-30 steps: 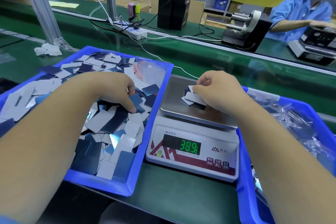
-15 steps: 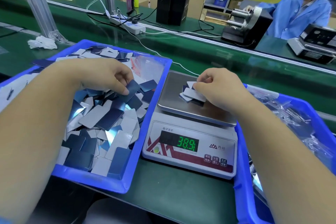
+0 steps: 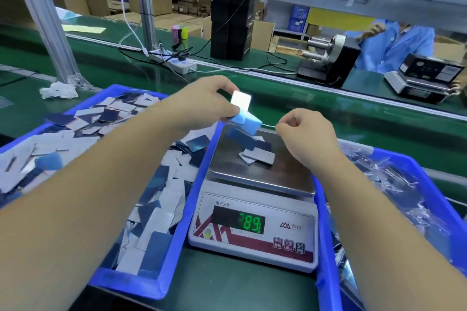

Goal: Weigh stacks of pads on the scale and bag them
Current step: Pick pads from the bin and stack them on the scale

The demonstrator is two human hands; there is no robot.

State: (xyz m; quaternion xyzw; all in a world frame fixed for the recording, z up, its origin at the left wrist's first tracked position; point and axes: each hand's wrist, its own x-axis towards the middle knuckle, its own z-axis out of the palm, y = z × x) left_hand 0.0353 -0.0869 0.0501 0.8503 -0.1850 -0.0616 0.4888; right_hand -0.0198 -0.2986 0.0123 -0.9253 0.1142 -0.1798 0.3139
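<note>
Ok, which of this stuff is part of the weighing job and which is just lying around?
Job:
scale, small pile of pads on its pan
left bin of loose pads
right bin of bagged pads
left hand holding pads over the pan
right hand, fingers curled

Lying about:
crumpled wrap
power strip
black boxes
roller machine

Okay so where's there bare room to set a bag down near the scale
Bare green belt lies behind the white digital scale, up to the metal rail. A smaller strip sits in front of the scale, between the two blue plastic bins. Both bins are crowded, and loose pads occupy the steel pan.
</note>
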